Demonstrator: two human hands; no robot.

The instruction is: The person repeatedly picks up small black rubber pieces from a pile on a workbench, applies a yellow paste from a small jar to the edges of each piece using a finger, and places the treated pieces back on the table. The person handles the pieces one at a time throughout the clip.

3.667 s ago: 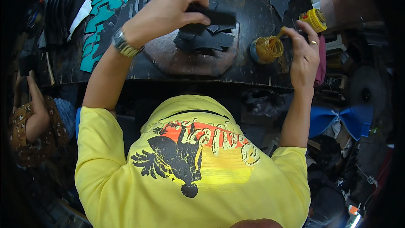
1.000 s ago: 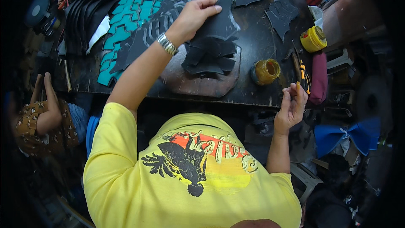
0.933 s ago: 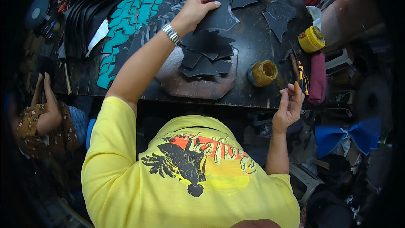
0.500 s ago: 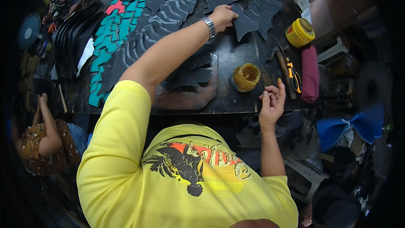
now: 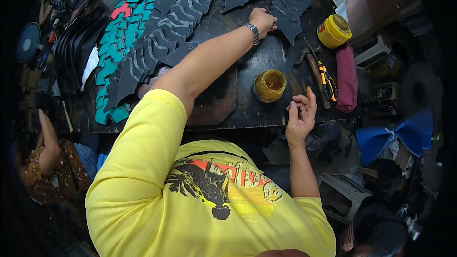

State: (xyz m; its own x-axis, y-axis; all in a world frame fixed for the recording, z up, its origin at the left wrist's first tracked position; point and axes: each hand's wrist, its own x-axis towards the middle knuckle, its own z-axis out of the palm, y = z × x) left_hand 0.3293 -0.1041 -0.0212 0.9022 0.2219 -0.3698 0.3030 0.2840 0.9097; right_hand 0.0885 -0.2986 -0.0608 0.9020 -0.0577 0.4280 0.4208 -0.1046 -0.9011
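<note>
Even overhead light falls on the dark worktable [image 5: 266, 62], with a soft sheen on its bare surface and bright colour on the yellow shirt [image 5: 204, 204]. Corners go black, edges bend, and the rim clutter blurs into shadow.

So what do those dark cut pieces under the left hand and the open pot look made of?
Dark cut pieces: probably rubber or leather sheet, matte grey-black, flat, ridged edges. Open pot: looks like a metal tin, its rim smeared with glossy amber glue. The left hand presses on a piece.
</note>
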